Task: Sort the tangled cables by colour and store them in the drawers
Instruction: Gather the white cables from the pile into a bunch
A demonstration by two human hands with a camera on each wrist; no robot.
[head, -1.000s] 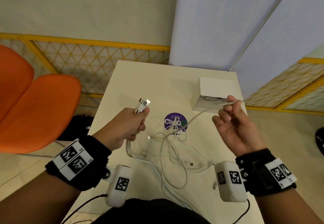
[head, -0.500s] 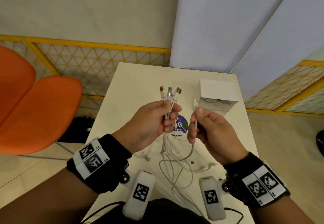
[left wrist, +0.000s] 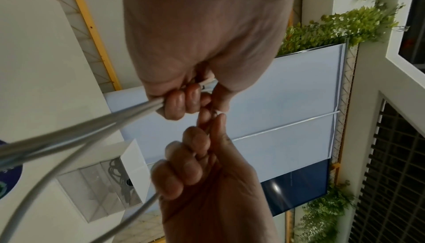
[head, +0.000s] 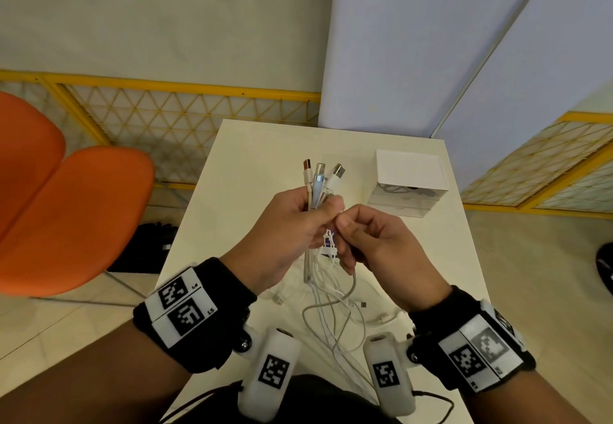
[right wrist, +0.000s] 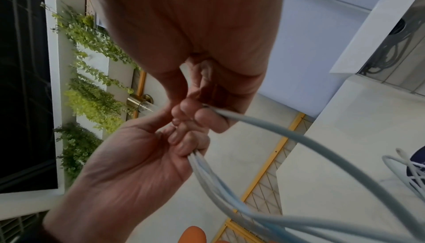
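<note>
Left hand: your left hand [head: 285, 224] is gripping a bundle of white cables [head: 315, 191], fingers curled round it, above the table [head: 252, 158].
Plugs: three plugs [head: 320, 171] are sticking up out of that fist.
Right hand: your right hand [head: 374, 244] is pinching one cable [head: 353, 286] just beside the bundle, its fingertips touching the left fist.
Loose cable: the slack is trailing down onto the table.
Drawers: one drawer unit [head: 409, 188] is standing on the table's far right; dark cable is showing inside its top drawer.

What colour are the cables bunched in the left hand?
White cables in the left hand; clearest in the head view.
</note>
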